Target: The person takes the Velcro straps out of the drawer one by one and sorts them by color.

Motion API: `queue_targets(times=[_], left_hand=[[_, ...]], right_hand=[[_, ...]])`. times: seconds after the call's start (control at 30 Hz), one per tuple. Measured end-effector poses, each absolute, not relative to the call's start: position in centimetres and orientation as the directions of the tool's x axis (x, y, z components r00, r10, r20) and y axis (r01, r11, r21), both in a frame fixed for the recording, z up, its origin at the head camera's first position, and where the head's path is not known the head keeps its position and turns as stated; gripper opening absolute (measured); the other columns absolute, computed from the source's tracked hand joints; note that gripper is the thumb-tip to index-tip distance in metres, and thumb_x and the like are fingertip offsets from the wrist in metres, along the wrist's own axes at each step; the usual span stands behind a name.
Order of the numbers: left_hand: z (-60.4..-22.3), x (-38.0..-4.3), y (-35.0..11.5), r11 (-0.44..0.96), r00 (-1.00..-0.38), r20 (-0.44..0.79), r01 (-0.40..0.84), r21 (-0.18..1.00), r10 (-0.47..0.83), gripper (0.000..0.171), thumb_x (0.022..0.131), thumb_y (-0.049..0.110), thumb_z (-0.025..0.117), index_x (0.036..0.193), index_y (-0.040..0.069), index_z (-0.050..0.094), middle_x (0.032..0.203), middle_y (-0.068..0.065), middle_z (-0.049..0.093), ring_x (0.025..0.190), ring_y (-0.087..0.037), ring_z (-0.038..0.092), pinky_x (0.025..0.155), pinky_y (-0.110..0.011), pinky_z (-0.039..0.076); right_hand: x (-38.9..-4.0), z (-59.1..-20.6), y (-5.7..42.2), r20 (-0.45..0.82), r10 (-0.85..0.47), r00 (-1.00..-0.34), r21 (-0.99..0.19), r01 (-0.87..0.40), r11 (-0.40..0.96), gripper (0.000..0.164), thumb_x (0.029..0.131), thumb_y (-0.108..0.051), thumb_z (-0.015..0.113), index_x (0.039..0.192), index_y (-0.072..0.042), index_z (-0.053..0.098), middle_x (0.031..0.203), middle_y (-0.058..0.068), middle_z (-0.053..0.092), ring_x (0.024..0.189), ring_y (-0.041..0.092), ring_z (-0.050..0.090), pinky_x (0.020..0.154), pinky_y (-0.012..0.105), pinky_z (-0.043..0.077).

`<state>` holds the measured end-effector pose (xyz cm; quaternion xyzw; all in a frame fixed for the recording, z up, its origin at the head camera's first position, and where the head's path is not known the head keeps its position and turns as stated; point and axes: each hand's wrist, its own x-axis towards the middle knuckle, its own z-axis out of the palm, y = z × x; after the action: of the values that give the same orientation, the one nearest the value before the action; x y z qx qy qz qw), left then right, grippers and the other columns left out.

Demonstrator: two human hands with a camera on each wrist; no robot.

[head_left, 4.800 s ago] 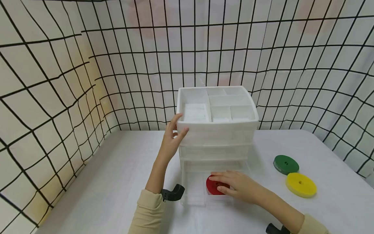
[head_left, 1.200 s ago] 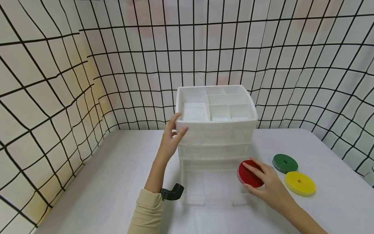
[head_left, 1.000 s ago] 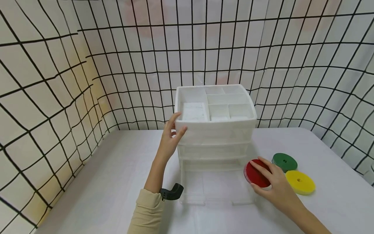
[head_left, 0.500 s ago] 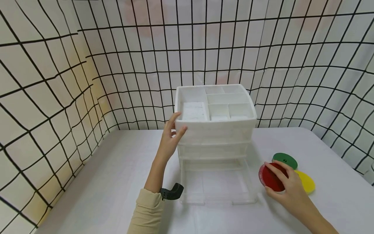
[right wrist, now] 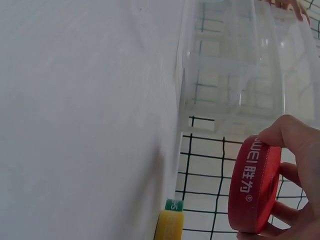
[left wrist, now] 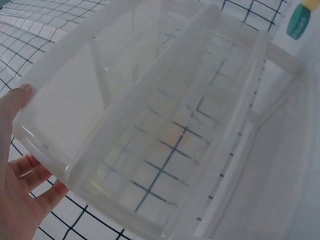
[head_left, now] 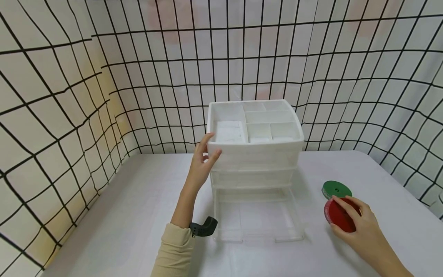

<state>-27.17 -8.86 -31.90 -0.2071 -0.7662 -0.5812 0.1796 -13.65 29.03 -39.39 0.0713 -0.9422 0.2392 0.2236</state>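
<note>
My left hand grips the front left corner of a white plastic drawer unit, thumb on its front face. Its bottom drawer is clear and stands pulled out, with nothing in it. My right hand holds a flat red roll of tape by its rim, tilted, to the right of the drawer. In the right wrist view the red roll shows white lettering, raised off the table. A green roll lies just behind it. A yellow roll, hidden behind my right hand in the head view, shows in the right wrist view.
Open compartments form the top of the drawer unit. A white covered table lies under everything. Black grid mesh over pale sheets rises at the back and both sides.
The red roll was in the open bottom drawer under my right hand. It has since been lifted out and carried right, toward the other rolls. My left hand keeps its grip on the unit.
</note>
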Motion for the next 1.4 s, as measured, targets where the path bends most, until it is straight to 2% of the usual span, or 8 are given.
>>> queue_targets(times=[0.27,0.63,0.93,1.17,1.4], left_hand=[[-31.7,-27.1,-8.9,0.239,-0.853,0.51,0.521,0.819,0.109,0.053,0.089,0.034,0.057,0.136,0.031,0.035,0.114,-0.009,0.042,0.098,-0.018,0.045,0.086,-0.042,0.042],[-31.9,-27.0,-8.9,0.252,-0.856,0.506,0.516,0.819,0.107,0.053,0.089,0.033,0.057,0.137,0.03,0.035,0.114,-0.008,0.042,0.097,-0.017,0.045,0.084,-0.037,0.042],[-31.9,-27.1,-8.9,0.251,-0.852,0.513,0.522,0.815,0.106,0.053,0.089,0.033,0.057,0.137,0.028,0.034,0.117,-0.008,0.041,0.098,-0.017,0.044,0.084,-0.037,0.041],[-31.8,-27.0,-8.8,0.253,-0.854,0.51,0.519,0.817,0.104,0.052,0.089,0.033,0.057,0.136,0.03,0.035,0.117,-0.008,0.041,0.097,-0.017,0.043,0.084,-0.036,0.041],[-31.9,-27.0,-8.8,0.24,-0.852,0.515,0.523,0.818,0.1,0.051,0.089,0.032,0.057,0.136,0.031,0.036,0.116,-0.008,0.042,0.097,-0.017,0.044,0.083,-0.036,0.042]], right_hand=[[-13.2,-40.0,31.2,0.33,0.04,-0.943,-0.416,-0.107,0.903,0.072,0.074,-0.017,0.073,0.135,-0.004,0.037,0.128,0.031,0.026,0.104,0.052,0.025,0.056,0.058,0.047],[-13.1,-40.3,33.1,0.117,0.155,-0.981,-0.43,0.09,0.898,0.074,0.08,-0.031,0.067,0.133,0.006,0.032,0.125,0.039,0.017,0.102,0.055,0.022,0.059,0.054,0.05],[-12.8,-41.8,35.1,-0.012,0.201,-0.98,-0.386,0.19,0.903,0.082,0.079,-0.045,0.065,0.133,0.006,0.028,0.118,0.042,0.016,0.095,0.057,0.023,0.064,0.055,0.05],[-12.8,-42.7,35.9,-0.168,0.25,-0.954,-0.365,0.296,0.883,0.094,0.075,-0.056,0.063,0.133,0.007,0.025,0.117,0.042,0.014,0.095,0.056,0.022,0.07,0.055,0.049],[-12.8,-42.8,36.0,-0.204,0.25,-0.947,-0.354,0.309,0.883,0.097,0.074,-0.06,0.061,0.133,0.007,0.024,0.116,0.041,0.014,0.094,0.055,0.024,0.072,0.055,0.048]])
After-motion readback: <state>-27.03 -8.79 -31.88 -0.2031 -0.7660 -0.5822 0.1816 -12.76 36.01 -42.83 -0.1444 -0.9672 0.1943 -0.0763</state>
